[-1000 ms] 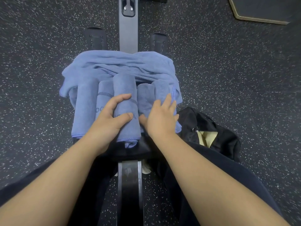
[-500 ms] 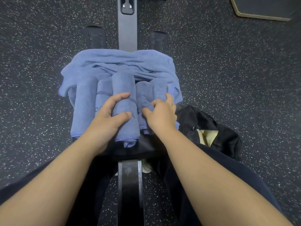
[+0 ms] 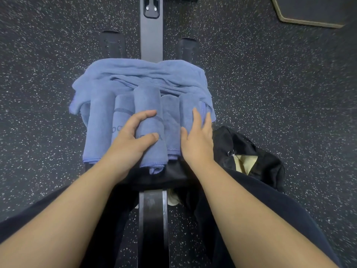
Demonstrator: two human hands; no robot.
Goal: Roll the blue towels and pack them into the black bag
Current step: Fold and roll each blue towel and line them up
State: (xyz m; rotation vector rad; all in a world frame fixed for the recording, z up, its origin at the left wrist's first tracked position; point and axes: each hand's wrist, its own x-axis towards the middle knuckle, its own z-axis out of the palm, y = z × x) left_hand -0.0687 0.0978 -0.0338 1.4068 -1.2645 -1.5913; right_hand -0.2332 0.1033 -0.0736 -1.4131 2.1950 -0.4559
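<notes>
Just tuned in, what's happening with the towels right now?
A person is rolling blue towels on a black seat. The left hand grips the middle rolled towel; the right hand lies flat on the rightmost roll. Unrolled towels are heaped behind. The black bag sits open on the floor to the right.

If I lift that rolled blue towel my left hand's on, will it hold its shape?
Probably for a moment: the left hand wraps the rolled towel mid-length. It is soft cloth, so the ends may sag. The loose edge at its near end could start unrolling.
</notes>
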